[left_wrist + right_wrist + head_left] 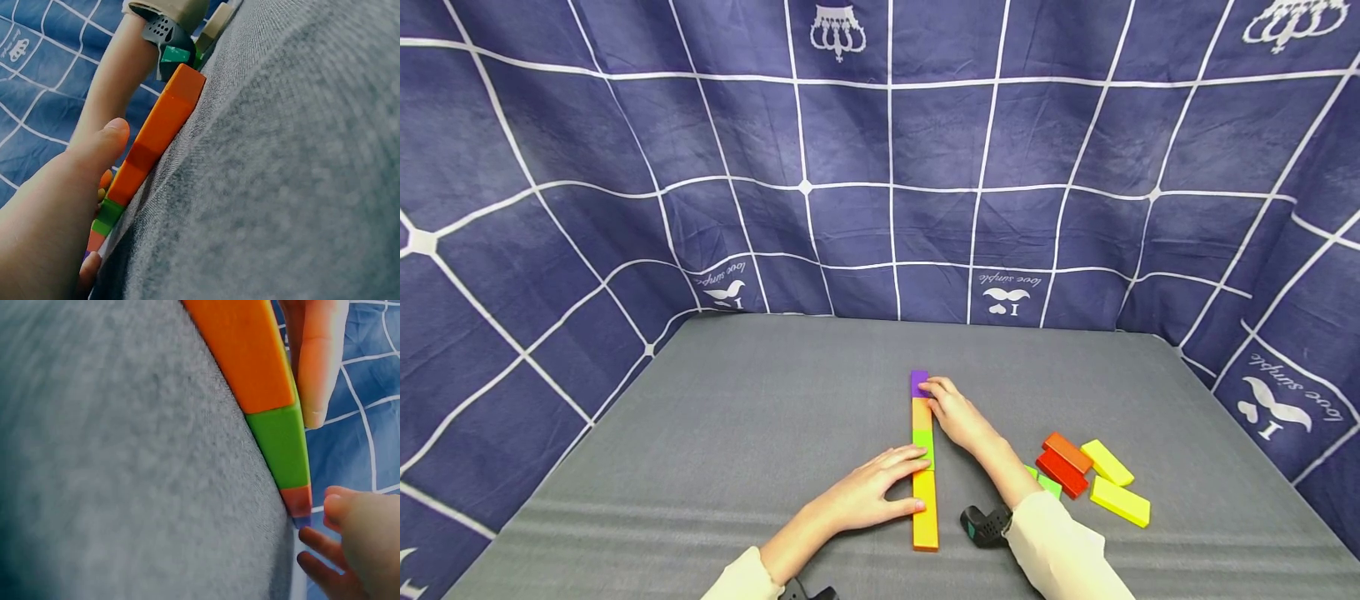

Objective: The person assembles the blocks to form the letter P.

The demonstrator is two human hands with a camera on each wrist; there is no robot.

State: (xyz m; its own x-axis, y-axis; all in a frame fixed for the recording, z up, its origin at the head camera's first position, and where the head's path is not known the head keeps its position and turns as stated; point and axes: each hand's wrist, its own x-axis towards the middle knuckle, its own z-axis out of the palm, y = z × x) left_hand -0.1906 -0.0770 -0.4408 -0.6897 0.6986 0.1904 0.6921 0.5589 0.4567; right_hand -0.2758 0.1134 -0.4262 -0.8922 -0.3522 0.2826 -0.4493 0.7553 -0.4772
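A straight row of blocks runs away from me on the grey table. From far to near it has a purple block [919, 377], a light orange block [921, 414], a green block [922, 440] and a longer orange block [926, 532]. My left hand [876, 492] lies across from the left, fingertips over the green block and thumb over the orange one. At the far end, my right hand [958, 417] touches the right side of the row by the purple block with relaxed fingers. The right wrist view shows the green block [281, 447] end to end with its neighbours.
To the right lies a loose group: an orange-red block [1067, 452], a red block [1062, 474], two yellow blocks [1120, 501] and green blocks [1049, 485] partly behind my right forearm. A black wrist device [985, 527] sits at the right sleeve. A blue gridded curtain [850, 217] surrounds the table.
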